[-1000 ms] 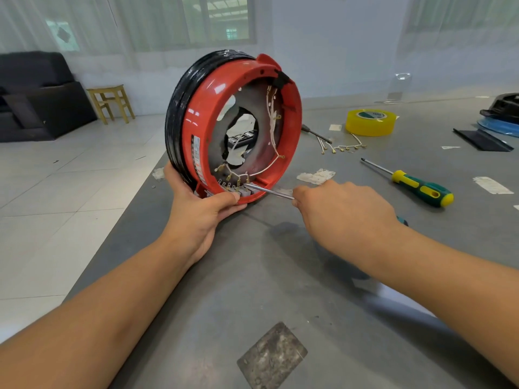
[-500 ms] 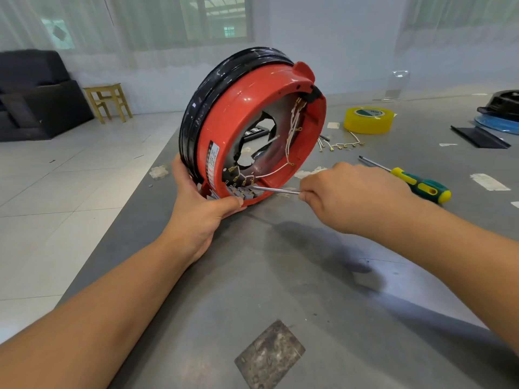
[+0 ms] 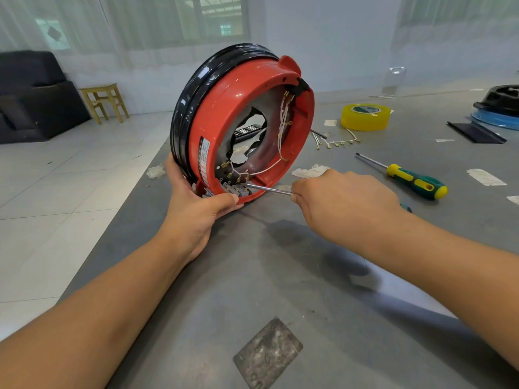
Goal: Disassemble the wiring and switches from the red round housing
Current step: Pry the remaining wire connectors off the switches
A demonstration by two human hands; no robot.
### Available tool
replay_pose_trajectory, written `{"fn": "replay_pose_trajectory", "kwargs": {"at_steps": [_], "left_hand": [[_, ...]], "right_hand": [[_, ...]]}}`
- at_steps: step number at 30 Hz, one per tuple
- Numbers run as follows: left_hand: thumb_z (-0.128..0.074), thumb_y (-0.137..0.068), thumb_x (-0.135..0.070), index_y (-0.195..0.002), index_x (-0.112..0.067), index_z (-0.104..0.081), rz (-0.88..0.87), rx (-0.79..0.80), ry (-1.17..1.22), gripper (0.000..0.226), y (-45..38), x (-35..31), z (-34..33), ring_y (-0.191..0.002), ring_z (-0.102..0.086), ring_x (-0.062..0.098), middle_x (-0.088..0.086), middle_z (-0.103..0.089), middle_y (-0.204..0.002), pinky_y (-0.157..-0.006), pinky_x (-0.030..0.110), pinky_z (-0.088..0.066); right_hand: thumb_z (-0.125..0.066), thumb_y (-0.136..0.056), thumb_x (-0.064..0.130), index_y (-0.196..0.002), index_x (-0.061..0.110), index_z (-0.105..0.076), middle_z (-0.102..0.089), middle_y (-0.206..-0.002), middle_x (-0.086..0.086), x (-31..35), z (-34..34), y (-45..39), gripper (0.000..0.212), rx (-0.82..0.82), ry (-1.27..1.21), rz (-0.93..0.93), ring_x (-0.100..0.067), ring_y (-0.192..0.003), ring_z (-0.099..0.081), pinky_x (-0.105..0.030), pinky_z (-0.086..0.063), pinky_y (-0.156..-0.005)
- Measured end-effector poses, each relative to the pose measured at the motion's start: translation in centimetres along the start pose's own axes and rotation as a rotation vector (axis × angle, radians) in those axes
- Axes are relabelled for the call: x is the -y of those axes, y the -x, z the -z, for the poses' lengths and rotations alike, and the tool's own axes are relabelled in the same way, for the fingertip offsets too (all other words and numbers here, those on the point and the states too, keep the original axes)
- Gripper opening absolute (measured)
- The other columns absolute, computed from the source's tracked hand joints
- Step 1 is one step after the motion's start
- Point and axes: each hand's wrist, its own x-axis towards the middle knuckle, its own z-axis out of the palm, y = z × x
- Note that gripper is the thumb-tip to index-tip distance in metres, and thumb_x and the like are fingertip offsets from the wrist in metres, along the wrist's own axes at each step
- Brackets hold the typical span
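The red housing [image 3: 241, 88] is gripped on edge by the left hand [image 3: 196, 203], exposing the switches [image 3: 237, 189]. A screwdriver [image 3: 268, 189] is clasped in the right hand [image 3: 342, 203], its tip reaching them.

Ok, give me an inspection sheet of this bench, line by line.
Surface: grey table, scuffed, paper scraps stuck on.
Job's things: red round housing on edge, black rim behind; row of switches at its bottom.
Clutter: yellow tape roll, green-yellow screwdriver, loose removed wires.
Hands: left hand grips housing bottom; right hand holds thin metal tool, tip at switches.
Cables: white wiring inside housing.
Surroundings: wooden stool, dark sofa, tiled floor.
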Motion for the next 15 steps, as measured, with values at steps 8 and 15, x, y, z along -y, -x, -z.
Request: {"fn": "replay_pose_trajectory", "kwargs": {"at_steps": [8, 15], "left_hand": [[-0.072, -0.070, 0.020, -0.119, -0.048, -0.046, 0.012, -0.029, 0.070, 0.088, -0.1, -0.1, 0.1, -0.110, -0.075, 0.036, -0.018, -0.068, -0.122, -0.080, 0.059, -0.064], [-0.073, -0.068, 0.020, -0.112, -0.053, -0.052, 0.006, -0.027, 0.110, 0.088, 0.0, 0.1, 0.1, -0.111, -0.075, 0.038, -0.017, -0.068, -0.121, -0.080, 0.064, -0.062]], "right_hand": [[-0.045, -0.104, 0.028, -0.101, 0.029, -0.051, -0.042, -0.067, -0.001, 1.3, -0.5, 0.7, 0.007, -0.009, -0.037, -0.032, -0.020, -0.049, -0.039, -0.028, -0.022, -0.043], [-0.045, -0.104, 0.023, -0.097, 0.027, -0.039, -0.040, -0.066, 0.000, 1.9, -1.4, 0.3, 0.011, 0.032, -0.052, -0.051, -0.021, -0.050, -0.040, -0.030, -0.024, -0.043]]}}
